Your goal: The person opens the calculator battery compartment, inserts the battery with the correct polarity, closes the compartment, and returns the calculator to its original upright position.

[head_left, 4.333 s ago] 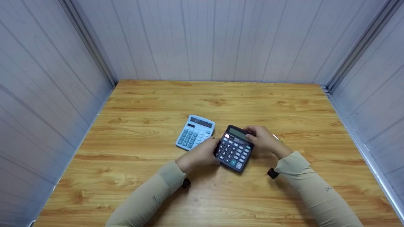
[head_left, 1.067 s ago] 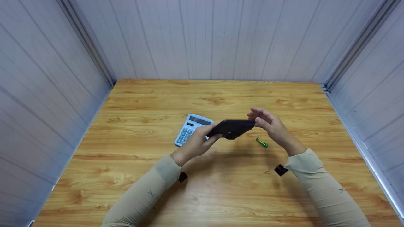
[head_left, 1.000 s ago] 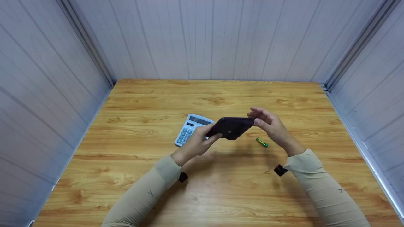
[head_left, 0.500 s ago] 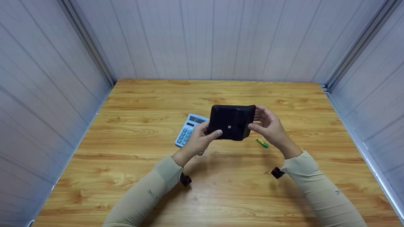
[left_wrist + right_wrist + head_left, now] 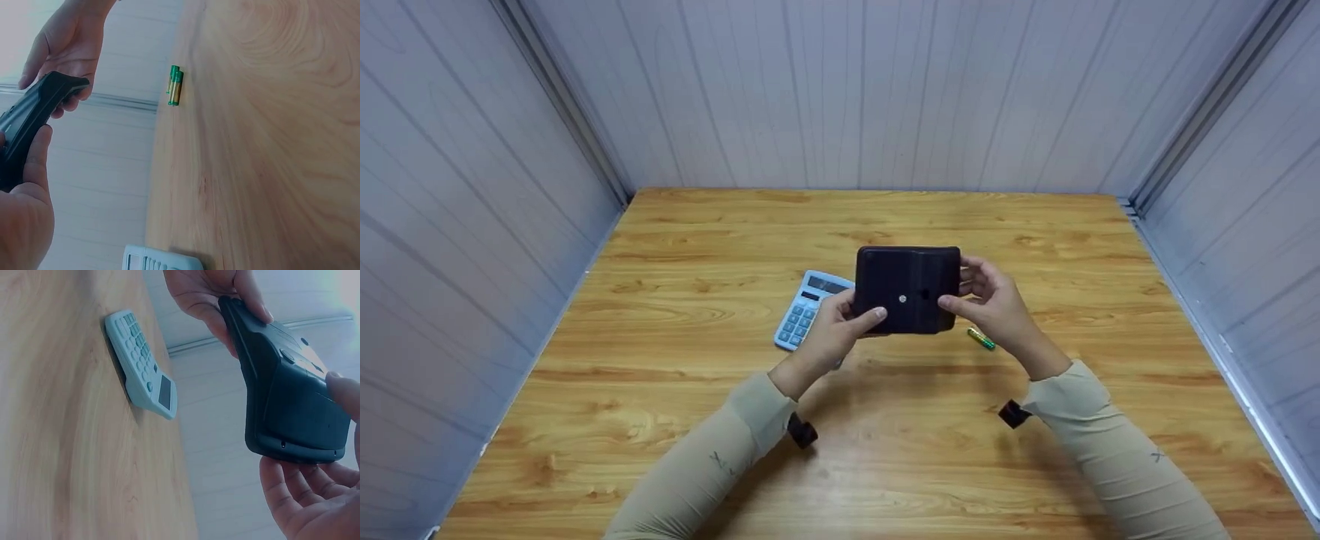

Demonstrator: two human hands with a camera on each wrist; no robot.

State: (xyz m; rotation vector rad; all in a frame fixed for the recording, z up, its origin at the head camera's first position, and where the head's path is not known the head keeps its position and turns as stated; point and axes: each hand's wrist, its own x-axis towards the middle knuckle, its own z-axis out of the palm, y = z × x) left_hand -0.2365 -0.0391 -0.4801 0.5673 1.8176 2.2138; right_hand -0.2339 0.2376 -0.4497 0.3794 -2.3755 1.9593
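Note:
A black calculator (image 5: 892, 277) is held up above the table, its back turned to the head camera. My left hand (image 5: 830, 330) grips its left side, thumb on the back. On the other side my right hand (image 5: 997, 311) holds it, with the thumb on the back and fingers behind the edge. In the right wrist view the calculator (image 5: 301, 405) shows its thick end, and fingers of the right hand (image 5: 320, 500) touch that end. In the left wrist view the left hand (image 5: 28, 208) grips the calculator (image 5: 34, 118). The keys are hidden.
A light blue calculator (image 5: 797, 319) lies on the wooden table (image 5: 697, 300), partly behind the left hand. Green and gold batteries (image 5: 981, 339) lie below the right hand; two (image 5: 175, 87) show in the left wrist view. Panelled walls (image 5: 840, 90) stand at the back and sides.
The black calculator was lifted and turned from keys up to back facing the head camera. The right hand moved slightly left, its thumb further onto the back. The batteries have come into view.

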